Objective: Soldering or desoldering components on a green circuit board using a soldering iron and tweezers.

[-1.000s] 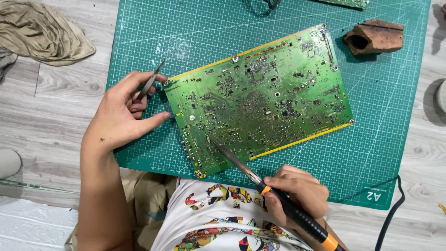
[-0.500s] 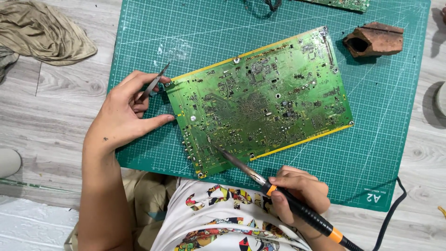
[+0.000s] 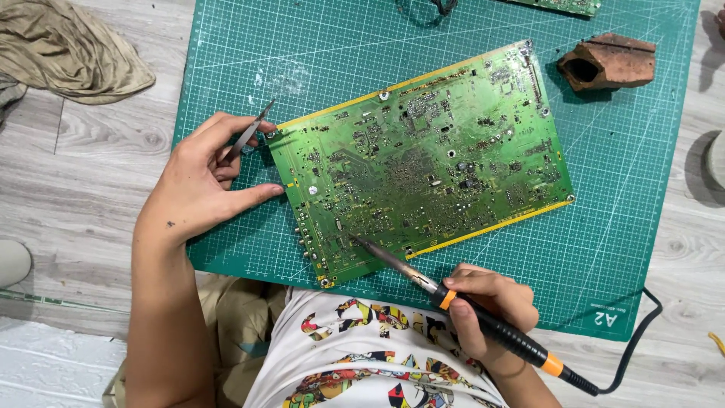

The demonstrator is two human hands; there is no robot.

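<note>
On the green cutting mat (image 3: 619, 227), the circuit board (image 3: 423, 159) lies flat, right hand (image 3: 491, 310) grasping a soldering iron (image 3: 453, 298) tip-down on its near edge, left hand (image 3: 200, 181) pinching tweezers (image 3: 245, 136) while steadying it; lifting the part likely needs them closer.

One circuit board (image 3: 423, 155), one soldering iron (image 3: 461, 306), one tweezers (image 3: 248, 134), one cutting mat (image 3: 627, 249).

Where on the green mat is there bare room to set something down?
Bare cutting mat lies above the circuit board, and right of it below the brown block. The near-left edge is crowded by the left hand with tweezers.
</note>
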